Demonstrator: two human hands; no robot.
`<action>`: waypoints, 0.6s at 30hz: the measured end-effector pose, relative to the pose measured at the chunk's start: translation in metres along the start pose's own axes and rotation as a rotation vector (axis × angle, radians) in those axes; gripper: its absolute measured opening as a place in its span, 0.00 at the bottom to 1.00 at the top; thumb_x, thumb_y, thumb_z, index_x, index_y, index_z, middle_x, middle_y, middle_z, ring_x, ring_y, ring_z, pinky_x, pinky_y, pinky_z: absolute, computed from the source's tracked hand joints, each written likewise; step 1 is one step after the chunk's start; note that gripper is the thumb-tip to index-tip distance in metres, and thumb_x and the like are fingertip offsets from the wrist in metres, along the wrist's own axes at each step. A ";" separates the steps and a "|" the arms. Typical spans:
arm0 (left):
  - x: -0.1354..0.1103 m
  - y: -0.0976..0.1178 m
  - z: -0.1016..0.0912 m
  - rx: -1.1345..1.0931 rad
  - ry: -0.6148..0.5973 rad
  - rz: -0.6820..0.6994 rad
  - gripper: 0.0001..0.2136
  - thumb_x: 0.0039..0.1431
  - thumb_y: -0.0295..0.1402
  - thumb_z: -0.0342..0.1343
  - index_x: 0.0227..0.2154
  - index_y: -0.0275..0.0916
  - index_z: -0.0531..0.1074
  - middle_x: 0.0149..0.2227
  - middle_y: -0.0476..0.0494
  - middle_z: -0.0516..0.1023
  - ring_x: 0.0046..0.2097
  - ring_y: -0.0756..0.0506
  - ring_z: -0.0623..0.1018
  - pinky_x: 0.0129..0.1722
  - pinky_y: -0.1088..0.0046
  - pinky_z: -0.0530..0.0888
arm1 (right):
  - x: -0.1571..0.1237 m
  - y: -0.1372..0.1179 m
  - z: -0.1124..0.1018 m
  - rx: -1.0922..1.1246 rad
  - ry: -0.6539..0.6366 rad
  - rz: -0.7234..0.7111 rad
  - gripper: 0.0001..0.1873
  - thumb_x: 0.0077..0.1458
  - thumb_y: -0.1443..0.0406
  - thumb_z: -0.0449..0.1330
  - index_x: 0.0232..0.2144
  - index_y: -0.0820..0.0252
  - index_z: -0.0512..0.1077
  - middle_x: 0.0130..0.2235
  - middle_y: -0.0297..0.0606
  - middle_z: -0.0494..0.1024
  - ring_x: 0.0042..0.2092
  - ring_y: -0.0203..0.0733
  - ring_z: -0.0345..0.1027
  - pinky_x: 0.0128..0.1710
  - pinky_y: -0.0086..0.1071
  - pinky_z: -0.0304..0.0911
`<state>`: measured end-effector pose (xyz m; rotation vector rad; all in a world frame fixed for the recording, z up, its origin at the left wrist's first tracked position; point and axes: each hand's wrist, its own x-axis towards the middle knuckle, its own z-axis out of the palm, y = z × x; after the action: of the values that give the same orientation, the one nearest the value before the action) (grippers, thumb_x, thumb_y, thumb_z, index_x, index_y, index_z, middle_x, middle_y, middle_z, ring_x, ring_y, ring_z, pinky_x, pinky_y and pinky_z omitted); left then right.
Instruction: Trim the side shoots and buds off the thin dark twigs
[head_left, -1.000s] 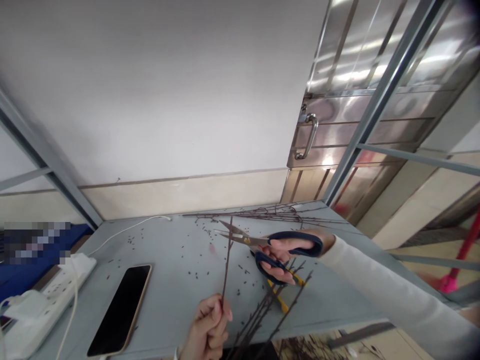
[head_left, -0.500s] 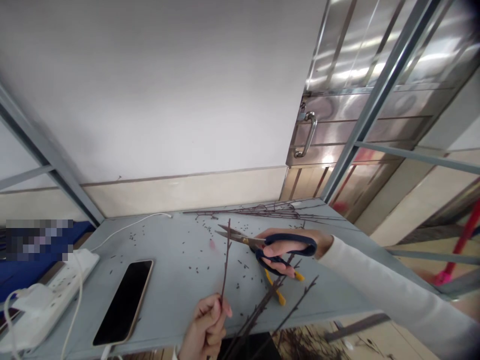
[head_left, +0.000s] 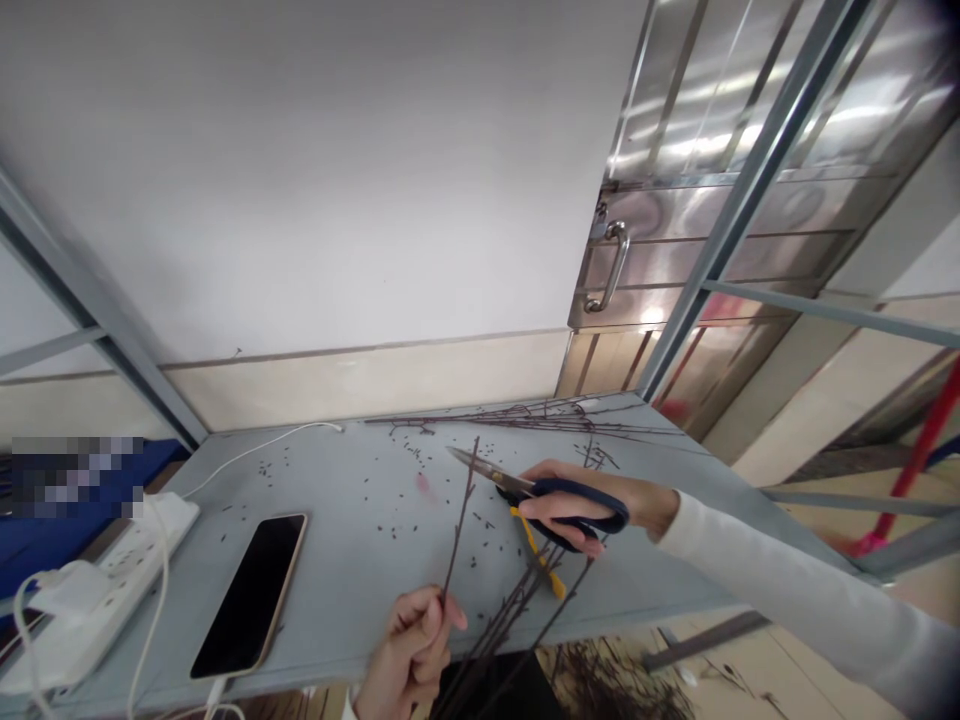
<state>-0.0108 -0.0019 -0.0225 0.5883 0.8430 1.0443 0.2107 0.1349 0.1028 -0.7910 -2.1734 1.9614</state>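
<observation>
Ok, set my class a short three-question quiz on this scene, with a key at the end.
1. True or false: the right hand holds the navy-handled scissors.
2. What does the left hand grip? A) a white cable B) a thin dark twig C) a door handle
3. Fill in the missing word: the phone lies on the grey table with its dark ____ facing up.

Key: 1 true; 2 B; 3 screen.
</observation>
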 end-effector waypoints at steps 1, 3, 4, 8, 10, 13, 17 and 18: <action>-0.001 0.000 0.000 0.015 0.003 0.013 0.20 0.40 0.52 0.64 0.23 0.37 0.72 0.12 0.63 0.43 0.15 0.59 0.40 0.10 0.85 0.39 | -0.003 0.001 0.000 0.009 0.017 -0.007 0.27 0.55 0.52 0.54 0.11 0.59 0.60 0.11 0.26 0.59 0.13 0.28 0.54 0.13 0.24 0.51; -0.004 -0.001 0.002 0.051 0.018 0.042 0.21 0.40 0.52 0.63 0.24 0.37 0.72 0.11 0.63 0.43 0.15 0.59 0.40 0.11 0.84 0.39 | -0.009 0.004 0.000 0.031 0.069 -0.020 0.26 0.56 0.51 0.53 0.12 0.57 0.60 0.11 0.26 0.59 0.13 0.30 0.54 0.14 0.25 0.52; -0.005 -0.001 0.002 0.067 0.034 0.056 0.21 0.40 0.52 0.63 0.24 0.37 0.73 0.11 0.63 0.43 0.15 0.59 0.40 0.11 0.84 0.40 | -0.013 0.005 0.001 0.036 0.112 -0.029 0.25 0.56 0.50 0.53 0.14 0.57 0.60 0.12 0.27 0.60 0.13 0.30 0.54 0.14 0.26 0.52; -0.008 -0.002 0.006 0.086 0.108 0.081 0.22 0.38 0.54 0.63 0.26 0.37 0.73 0.11 0.62 0.47 0.15 0.59 0.41 0.12 0.83 0.41 | -0.029 0.009 0.004 -0.058 0.292 -0.093 0.21 0.57 0.50 0.51 0.21 0.57 0.61 0.15 0.27 0.63 0.16 0.32 0.56 0.19 0.28 0.55; -0.008 -0.002 0.007 0.083 0.114 0.091 0.22 0.38 0.53 0.64 0.26 0.38 0.73 0.11 0.62 0.48 0.15 0.59 0.41 0.12 0.83 0.42 | -0.036 0.015 0.005 -0.123 0.376 -0.115 0.19 0.57 0.50 0.52 0.23 0.56 0.60 0.16 0.27 0.63 0.17 0.32 0.57 0.20 0.29 0.56; -0.006 -0.002 0.009 0.077 0.121 0.125 0.21 0.40 0.53 0.63 0.25 0.38 0.73 0.11 0.63 0.47 0.15 0.59 0.41 0.12 0.84 0.42 | -0.043 0.034 0.006 -0.132 0.493 -0.118 0.19 0.56 0.49 0.52 0.24 0.55 0.57 0.17 0.27 0.64 0.18 0.33 0.58 0.20 0.29 0.55; -0.001 0.001 0.010 0.057 0.191 0.183 0.20 0.42 0.52 0.63 0.26 0.38 0.72 0.12 0.62 0.47 0.16 0.58 0.41 0.11 0.85 0.43 | -0.054 0.070 0.012 -0.154 0.726 -0.002 0.19 0.53 0.48 0.54 0.23 0.55 0.57 0.16 0.26 0.63 0.17 0.34 0.58 0.18 0.28 0.52; 0.000 0.003 0.009 0.048 0.218 0.199 0.20 0.42 0.52 0.63 0.26 0.38 0.72 0.13 0.62 0.47 0.16 0.58 0.42 0.11 0.85 0.43 | -0.058 0.078 0.016 -0.184 0.800 0.030 0.19 0.51 0.49 0.56 0.23 0.55 0.57 0.15 0.26 0.62 0.17 0.34 0.58 0.18 0.28 0.52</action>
<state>-0.0045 -0.0005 -0.0148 0.6152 1.0177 1.2893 0.2772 0.0972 0.0410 -1.3441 -1.8329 1.1374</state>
